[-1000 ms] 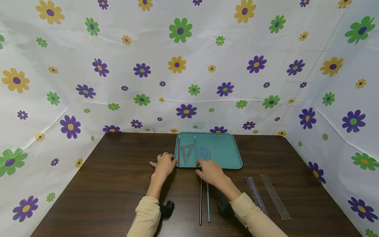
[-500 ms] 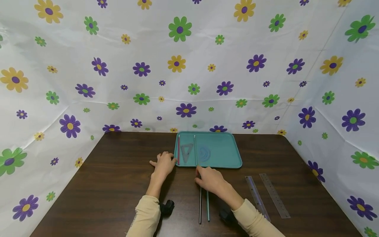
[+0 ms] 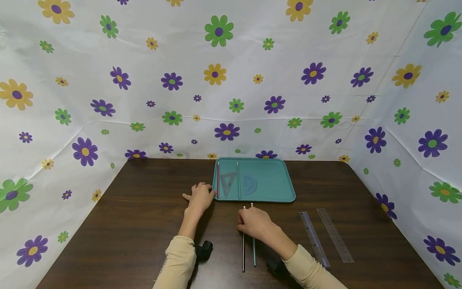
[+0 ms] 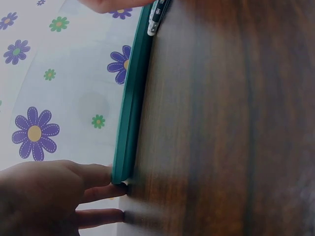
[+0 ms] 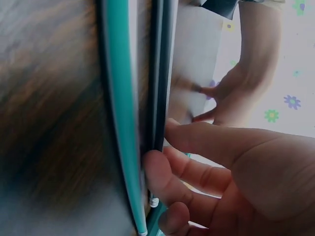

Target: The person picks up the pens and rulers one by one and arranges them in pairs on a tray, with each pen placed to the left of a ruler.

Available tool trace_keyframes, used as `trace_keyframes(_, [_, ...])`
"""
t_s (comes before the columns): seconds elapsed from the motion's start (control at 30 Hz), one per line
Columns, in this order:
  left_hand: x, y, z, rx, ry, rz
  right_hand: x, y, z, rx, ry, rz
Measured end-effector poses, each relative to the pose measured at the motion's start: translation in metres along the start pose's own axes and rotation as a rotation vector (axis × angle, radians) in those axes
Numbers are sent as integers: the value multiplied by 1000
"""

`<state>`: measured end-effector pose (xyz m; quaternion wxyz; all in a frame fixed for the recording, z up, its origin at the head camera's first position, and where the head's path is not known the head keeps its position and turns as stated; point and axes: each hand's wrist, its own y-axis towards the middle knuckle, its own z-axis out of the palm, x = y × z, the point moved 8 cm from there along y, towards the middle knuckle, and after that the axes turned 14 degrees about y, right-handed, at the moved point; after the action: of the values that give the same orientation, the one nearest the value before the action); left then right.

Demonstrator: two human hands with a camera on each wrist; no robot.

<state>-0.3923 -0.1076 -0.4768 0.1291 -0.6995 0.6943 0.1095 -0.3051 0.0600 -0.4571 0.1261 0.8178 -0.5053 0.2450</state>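
Hidden in part under the right hand (image 3: pixel 255 221): the black pencil (image 3: pixel 243 255) and, to its right, the teal pencil (image 3: pixel 254 255), both lying near to far, with white ends (image 3: pixel 252 204) in sight beyond the knuckles, just short of the tray (image 3: pixel 276 180). Pinched between right thumb and fingers — the black pencil; hard to say whether lifted or flat on the table (image 3: pixel 144 224). In the left wrist view, cut off at the top: all but one dark pencil end, print too small to read. In the right wrist view, blurred and running out at the top: both pencils.

Spread at the tray's near left corner, touching it: fingers of the left hand (image 3: pixel 199 197).

Easy to miss: the protractor (image 3: pixel 249 184), clear enough to sink into the tray's colour. Left of it, from right to left — pale green pencil (image 3: pixel 238 180), clear triangle (image 3: pixel 227 192), red pencil (image 3: pixel 218 182).

Off to the right, slanting: left ruler (image 3: pixel 314 239) and right ruler (image 3: pixel 335 235), markings too small to read. Just beside the left ruler's near end: right sleeve (image 3: pixel 312 267), cut off like the left sleeve (image 3: pixel 177 261). Lost in shadow under the right wrist: a dark device (image 3: pixel 277 267), outline unclear. Far and to both sides: flowered cloth (image 3: pixel 180 48), cut off above.
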Motion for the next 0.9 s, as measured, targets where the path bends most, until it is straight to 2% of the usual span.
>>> trace_keyframes(0.27, [0, 0, 2, 4, 14, 3, 3, -3, 2, 25, 31, 0])
trace_keyframes(0.9, [0, 1, 1, 11, 14, -4, 4, -3, 0, -5, 82, -13])
